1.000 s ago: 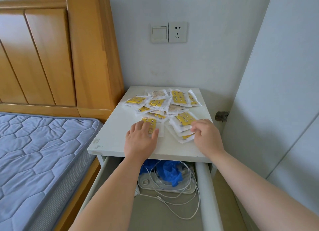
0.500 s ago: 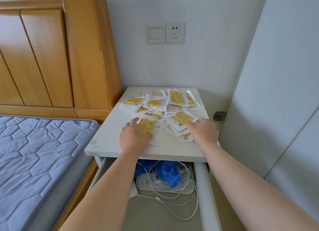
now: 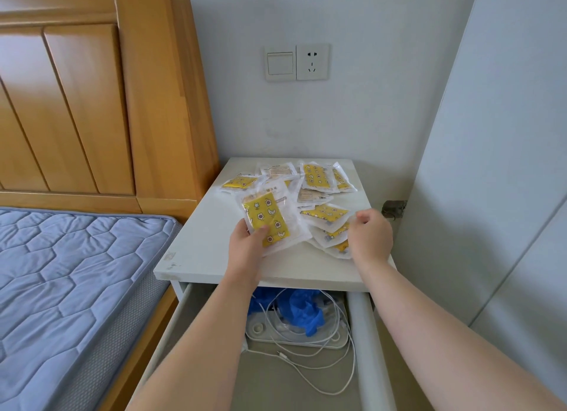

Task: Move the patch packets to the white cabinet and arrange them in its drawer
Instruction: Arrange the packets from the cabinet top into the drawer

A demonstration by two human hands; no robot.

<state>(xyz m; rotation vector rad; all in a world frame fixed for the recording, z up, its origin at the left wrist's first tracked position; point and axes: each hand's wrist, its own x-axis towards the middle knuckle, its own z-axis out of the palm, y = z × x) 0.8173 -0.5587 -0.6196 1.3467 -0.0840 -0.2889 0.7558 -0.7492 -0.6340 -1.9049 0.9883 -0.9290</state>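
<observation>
Left hand (image 3: 245, 246) fingers (image 3: 241, 228) clamped on raised patch packet (image 3: 268, 221), right hand (image 3: 371, 237) fingers (image 3: 365, 217) curled at packet pile (image 3: 319, 180), grip unclear, drawer (image 3: 363, 334) stood open.

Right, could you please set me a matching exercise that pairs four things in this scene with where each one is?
Things: 1 raised patch packet; 2 blue glove; 3 wall socket; 4 mattress.
Places: A in the open drawer; B left of the white cabinet; C in the left hand; D on the wall above.
Pairs: 1-C; 2-A; 3-D; 4-B.
</observation>
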